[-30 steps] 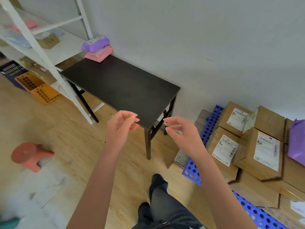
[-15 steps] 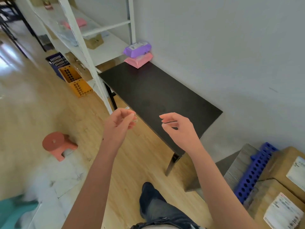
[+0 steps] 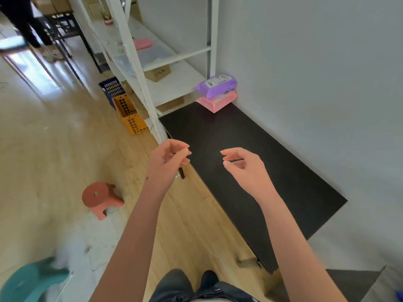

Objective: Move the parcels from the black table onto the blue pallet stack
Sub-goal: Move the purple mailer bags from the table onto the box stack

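While looking down from the head, shows left hand point(image 3: 165, 164) and right hand point(image 3: 246, 171) raised at the front edge of the black counter point(image 3: 218, 131), each grip released, fingers loosely curled, holding nothing. Finds purple parcel point(image 3: 216, 86) stacked on pink parcel point(image 3: 218, 103) at the counter's far corner, beside white shelving point(image 3: 174, 89).

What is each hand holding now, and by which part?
Nothing. The left hand and the right hand are both empty, fingers loosely curled. The purple plastic parcel lies on the pink plastic parcel at the far end of the black table, untouched.
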Tool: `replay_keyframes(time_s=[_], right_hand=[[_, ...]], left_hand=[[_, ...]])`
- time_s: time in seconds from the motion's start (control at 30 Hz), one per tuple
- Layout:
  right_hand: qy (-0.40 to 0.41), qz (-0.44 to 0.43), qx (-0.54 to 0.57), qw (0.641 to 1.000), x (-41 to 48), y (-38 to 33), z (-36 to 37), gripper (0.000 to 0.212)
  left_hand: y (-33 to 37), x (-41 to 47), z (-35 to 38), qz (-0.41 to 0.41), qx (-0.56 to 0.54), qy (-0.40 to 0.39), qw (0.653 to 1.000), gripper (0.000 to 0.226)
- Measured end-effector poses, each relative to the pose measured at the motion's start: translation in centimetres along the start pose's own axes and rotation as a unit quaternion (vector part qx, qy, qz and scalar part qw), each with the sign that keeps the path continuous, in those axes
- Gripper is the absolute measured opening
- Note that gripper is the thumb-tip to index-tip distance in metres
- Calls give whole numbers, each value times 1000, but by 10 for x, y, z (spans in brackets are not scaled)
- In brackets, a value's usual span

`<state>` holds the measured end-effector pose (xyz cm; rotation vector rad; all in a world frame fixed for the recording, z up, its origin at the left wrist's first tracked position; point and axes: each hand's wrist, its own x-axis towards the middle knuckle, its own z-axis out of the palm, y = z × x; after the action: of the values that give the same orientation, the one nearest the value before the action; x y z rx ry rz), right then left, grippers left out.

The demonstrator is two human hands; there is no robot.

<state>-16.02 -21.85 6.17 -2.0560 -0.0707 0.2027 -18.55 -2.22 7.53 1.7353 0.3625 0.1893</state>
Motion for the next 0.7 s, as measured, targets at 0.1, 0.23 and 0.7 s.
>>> replay_keyframes(time_s=[0.1, 0.23, 0.7], right_hand=[[-14, -3, -5, 1000, 31, -8, 5, 22], [-15, -4, -10, 1000, 71, -18, 13, 23], [69, 72, -3, 995, 219, -50, 57, 22]], left_hand=[[-3, 25, -3, -3, -2, 19, 1000, 8], [-4, 61, -4, -6, -11, 16, 1000, 10], [5, 262, -16, 4, 5, -111, 994, 9]])
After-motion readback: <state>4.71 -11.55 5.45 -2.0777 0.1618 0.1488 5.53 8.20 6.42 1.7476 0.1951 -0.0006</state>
